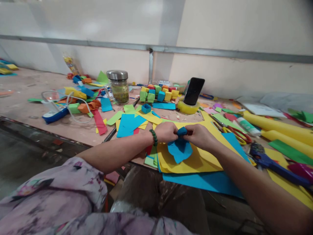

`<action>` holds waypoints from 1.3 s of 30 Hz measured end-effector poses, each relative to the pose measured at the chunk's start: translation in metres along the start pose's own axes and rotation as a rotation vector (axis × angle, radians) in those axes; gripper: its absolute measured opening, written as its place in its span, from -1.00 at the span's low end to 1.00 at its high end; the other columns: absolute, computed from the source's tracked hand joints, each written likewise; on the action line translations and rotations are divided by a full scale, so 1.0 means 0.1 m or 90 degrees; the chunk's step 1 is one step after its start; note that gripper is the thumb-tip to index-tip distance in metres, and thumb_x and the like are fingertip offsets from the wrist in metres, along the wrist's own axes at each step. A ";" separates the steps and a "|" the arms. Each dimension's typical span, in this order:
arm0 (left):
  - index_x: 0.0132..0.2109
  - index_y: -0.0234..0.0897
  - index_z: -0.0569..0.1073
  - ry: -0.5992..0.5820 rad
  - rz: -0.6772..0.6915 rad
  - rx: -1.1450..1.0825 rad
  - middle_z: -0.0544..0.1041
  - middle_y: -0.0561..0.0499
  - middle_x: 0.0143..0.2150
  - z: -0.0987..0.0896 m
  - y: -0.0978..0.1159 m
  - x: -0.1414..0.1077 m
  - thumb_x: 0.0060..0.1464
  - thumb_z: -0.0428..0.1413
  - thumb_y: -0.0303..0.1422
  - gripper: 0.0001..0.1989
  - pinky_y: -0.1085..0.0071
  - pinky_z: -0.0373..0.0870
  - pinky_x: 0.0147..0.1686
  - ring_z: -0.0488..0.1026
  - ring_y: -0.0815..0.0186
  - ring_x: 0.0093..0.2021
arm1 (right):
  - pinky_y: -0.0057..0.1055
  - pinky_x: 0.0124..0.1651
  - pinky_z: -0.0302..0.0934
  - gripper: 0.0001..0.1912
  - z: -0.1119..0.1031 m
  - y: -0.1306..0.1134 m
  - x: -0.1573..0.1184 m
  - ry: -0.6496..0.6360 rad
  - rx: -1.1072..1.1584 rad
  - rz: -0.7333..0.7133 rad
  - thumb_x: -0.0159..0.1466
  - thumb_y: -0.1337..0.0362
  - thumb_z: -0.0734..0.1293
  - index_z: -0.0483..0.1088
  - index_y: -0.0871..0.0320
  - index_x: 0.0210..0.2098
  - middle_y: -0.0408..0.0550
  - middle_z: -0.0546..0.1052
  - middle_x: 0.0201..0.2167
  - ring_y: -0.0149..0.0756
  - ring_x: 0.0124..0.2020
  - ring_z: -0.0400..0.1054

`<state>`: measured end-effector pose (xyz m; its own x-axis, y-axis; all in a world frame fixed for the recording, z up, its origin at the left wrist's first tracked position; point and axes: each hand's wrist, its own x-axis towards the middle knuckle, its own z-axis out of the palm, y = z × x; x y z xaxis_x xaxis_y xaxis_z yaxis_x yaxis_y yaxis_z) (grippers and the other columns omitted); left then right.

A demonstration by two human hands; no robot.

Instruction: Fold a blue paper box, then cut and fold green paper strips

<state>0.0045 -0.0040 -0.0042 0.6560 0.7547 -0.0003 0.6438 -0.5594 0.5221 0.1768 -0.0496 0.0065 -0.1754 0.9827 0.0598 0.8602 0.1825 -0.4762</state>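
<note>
We hold the creased blue paper piece (180, 150) over the flat yellow paper sheets (204, 160) at the near side of the pinkish-brown desk (24, 98), its long axis running near to far, its far end pinched by our left hand (167, 131) and equally close right hand (201, 135), both angled inward.

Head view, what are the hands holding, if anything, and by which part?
The left hand and right hand pinch the blue paper near its narrow upper end.

Pinkish table (31, 83), lidded glass jar (119, 89), power strip (55, 115), paper cubes (161, 96), yellow tape roll (187, 108)
</note>
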 end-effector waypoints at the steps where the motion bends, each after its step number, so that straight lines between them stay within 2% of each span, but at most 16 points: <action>1: -0.42 -0.29 0.59 0.005 0.001 0.000 0.46 0.00 -0.55 0.00 0.00 0.00 -0.14 0.08 -0.43 -0.83 0.45 0.16 -0.48 0.37 0.31 -0.47 | -0.50 -0.52 0.02 -0.92 0.00 0.00 0.00 0.005 -0.005 0.001 0.01 0.30 0.30 0.40 0.15 -0.59 -0.21 0.39 -0.64 -0.41 -0.55 0.23; 12: -0.34 -0.33 0.61 -0.017 0.018 -0.105 0.45 0.08 -0.55 0.10 -0.13 0.08 -0.08 0.06 -0.36 -0.76 0.53 0.18 -0.53 0.30 0.42 -0.52 | -0.46 -0.47 0.07 -0.86 -0.03 0.03 -0.01 -0.003 0.050 0.013 0.04 0.21 0.31 0.44 0.15 -0.53 -0.16 0.45 -0.59 -0.34 -0.49 0.31; 17: -0.37 -0.35 0.60 -0.015 0.014 -0.115 0.44 0.07 -0.56 0.12 -0.14 0.08 -0.10 0.07 -0.39 -0.78 0.54 0.16 -0.56 0.30 0.42 -0.52 | -0.43 -0.43 0.09 -0.86 -0.01 -0.04 -0.07 0.045 -0.025 0.021 0.07 0.22 0.31 0.45 0.13 -0.54 -0.13 0.49 -0.57 -0.31 -0.48 0.34; 19: -0.36 -0.34 0.61 -0.013 0.013 -0.110 0.46 0.06 -0.55 0.11 -0.13 0.08 -0.09 0.07 -0.39 -0.78 0.54 0.16 -0.55 0.32 0.41 -0.51 | -0.42 -0.39 0.13 -0.89 -0.04 -0.08 -0.10 0.044 -0.038 0.005 0.06 0.25 0.32 0.49 0.12 -0.49 -0.11 0.53 -0.52 -0.30 -0.44 0.37; 22: -0.32 -0.31 0.62 -0.012 0.007 -0.105 0.51 0.05 -0.50 0.11 -0.11 0.08 -0.08 0.09 -0.39 -0.77 0.53 0.19 -0.51 0.35 0.39 -0.47 | -0.41 -0.33 0.20 -0.73 -0.12 -0.07 -0.10 -0.025 0.082 -0.020 0.13 0.08 0.32 0.54 0.14 -0.42 -0.05 0.58 -0.43 -0.26 -0.38 0.41; 24: -0.28 -0.29 0.63 -0.015 -0.002 -0.104 0.54 0.03 -0.48 0.10 -0.10 0.07 -0.07 0.10 -0.37 -0.76 0.53 0.22 -0.49 0.37 0.39 -0.47 | -0.39 -0.32 0.25 -0.53 -0.17 -0.02 -0.06 -0.067 0.212 0.034 0.18 -0.09 0.25 0.54 0.19 -0.46 0.01 0.59 -0.43 -0.25 -0.37 0.42; 26: -0.25 -0.29 0.63 -0.017 -0.006 -0.100 0.56 0.01 -0.45 0.09 -0.08 0.06 -0.05 0.10 -0.34 -0.75 0.52 0.24 -0.49 0.38 0.38 -0.47 | -0.38 -0.35 0.26 -0.46 -0.18 0.05 -0.02 -0.087 0.290 0.097 0.14 -0.16 0.25 0.52 0.21 -0.51 0.03 0.57 -0.48 -0.26 -0.41 0.41; 29: -0.25 -0.28 0.64 -0.011 -0.002 -0.093 0.58 -0.01 -0.42 0.09 -0.06 0.04 -0.04 0.10 -0.33 -0.74 0.52 0.23 -0.49 0.40 0.37 -0.45 | -0.40 -0.43 0.21 -0.58 -0.13 0.12 0.03 -0.103 0.300 0.086 -0.03 -0.08 0.42 0.49 0.21 -0.56 -0.06 0.52 -0.58 -0.35 -0.52 0.32; 31: -0.25 -0.28 0.64 -0.004 0.007 -0.090 0.59 -0.01 -0.42 0.10 -0.07 0.05 -0.05 0.10 -0.34 -0.74 0.53 0.21 -0.50 0.41 0.36 -0.44 | -0.41 -0.44 0.20 -0.64 -0.09 0.12 0.04 -0.096 0.290 0.066 -0.08 -0.01 0.46 0.48 0.19 -0.56 -0.10 0.50 -0.60 -0.37 -0.54 0.29; 35: -0.25 -0.30 0.63 -0.011 0.025 -0.102 0.58 0.01 -0.43 0.11 -0.10 0.06 -0.10 0.08 -0.36 -0.72 0.53 0.20 -0.51 0.40 0.37 -0.45 | -0.39 -0.38 0.22 -0.72 -0.07 0.07 0.04 -0.089 0.220 0.063 -0.04 0.07 0.43 0.51 0.19 -0.52 -0.08 0.55 -0.55 -0.32 -0.48 0.33; 39: -0.23 -0.32 0.62 -0.089 0.041 -0.158 0.55 0.05 -0.46 0.06 -0.13 0.08 -0.17 0.08 -0.36 -0.67 0.54 0.21 -0.53 0.38 0.38 -0.47 | -0.41 -0.40 0.19 -0.79 -0.11 0.01 0.02 -0.087 0.113 0.052 0.02 0.14 0.39 0.52 0.18 -0.50 -0.08 0.56 -0.54 -0.28 -0.45 0.37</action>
<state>0.0036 0.0070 -0.0159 0.7510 0.6568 -0.0684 0.4942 -0.4903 0.7178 0.1826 -0.0471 0.0153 -0.1818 0.9783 -0.0994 0.7789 0.0816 -0.6218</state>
